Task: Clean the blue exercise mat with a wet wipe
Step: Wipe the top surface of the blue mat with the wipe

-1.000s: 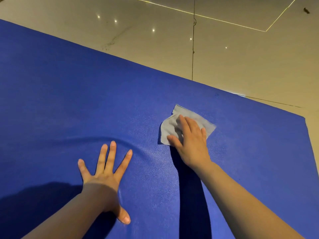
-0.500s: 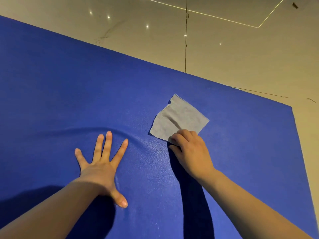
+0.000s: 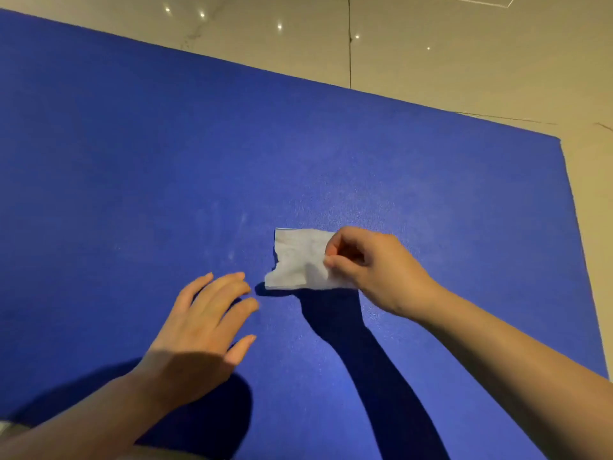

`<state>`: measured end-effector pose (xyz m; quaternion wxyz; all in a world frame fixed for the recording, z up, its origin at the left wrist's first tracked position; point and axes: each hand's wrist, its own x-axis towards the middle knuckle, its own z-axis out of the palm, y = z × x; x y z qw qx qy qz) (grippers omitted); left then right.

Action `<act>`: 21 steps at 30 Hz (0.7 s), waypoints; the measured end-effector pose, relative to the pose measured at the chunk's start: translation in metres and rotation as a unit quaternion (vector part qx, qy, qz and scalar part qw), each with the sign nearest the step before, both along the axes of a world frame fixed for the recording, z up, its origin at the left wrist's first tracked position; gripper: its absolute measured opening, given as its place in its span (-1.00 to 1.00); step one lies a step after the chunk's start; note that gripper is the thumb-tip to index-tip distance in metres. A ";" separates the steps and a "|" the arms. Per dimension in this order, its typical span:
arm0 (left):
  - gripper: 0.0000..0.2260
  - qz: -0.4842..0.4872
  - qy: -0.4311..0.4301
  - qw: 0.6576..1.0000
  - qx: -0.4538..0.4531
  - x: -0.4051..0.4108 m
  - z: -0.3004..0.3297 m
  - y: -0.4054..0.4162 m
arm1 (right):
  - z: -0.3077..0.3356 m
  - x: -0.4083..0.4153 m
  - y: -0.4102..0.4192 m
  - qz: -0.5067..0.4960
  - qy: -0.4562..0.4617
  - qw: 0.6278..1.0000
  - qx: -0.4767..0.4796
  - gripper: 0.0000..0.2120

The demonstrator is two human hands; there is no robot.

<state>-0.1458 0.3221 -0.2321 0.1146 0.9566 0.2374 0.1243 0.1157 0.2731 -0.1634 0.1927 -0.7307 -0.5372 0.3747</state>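
Two bare forearms enter from the lower edge of the view, each ending in a bare hand with no glove. The left hand (image 3: 199, 330) shows no ring, and no band or watch sits at its wrist; its fingers (image 3: 229, 287) have short, trimmed, unpainted nails. The right hand (image 3: 371, 270) is likewise unadorned, with no bracelet on the wrist and no sleeve cuff anywhere along the visible forearm. Both arms are uncovered as far back as the frame reaches.
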 end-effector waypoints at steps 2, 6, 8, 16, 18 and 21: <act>-0.73 -0.017 -0.034 0.999 0.006 0.008 0.005 -0.007 | -0.009 0.001 0.005 -0.012 -0.045 0.999 -0.013 -0.93; -0.63 -0.091 0.039 0.995 0.031 0.032 0.003 -0.007 | -0.030 0.000 0.021 0.001 -0.141 0.990 -0.011 -0.88; -0.55 -0.099 0.123 0.987 0.039 0.043 -0.003 -0.001 | -0.039 0.005 0.029 0.018 -0.239 0.971 0.008 -0.84; -0.45 -0.085 0.257 0.963 -0.009 0.049 -0.023 0.013 | -0.061 -0.010 0.010 -0.021 -0.286 0.936 0.205 -0.71; -0.49 -0.074 0.224 0.971 -0.031 0.050 -0.024 0.010 | -0.067 -0.035 -0.014 0.005 -0.204 0.959 0.199 -0.63; -0.57 -0.042 0.145 0.988 -0.034 0.045 -0.025 0.007 | -0.081 -0.056 -0.033 0.009 -0.059 0.997 0.050 -0.34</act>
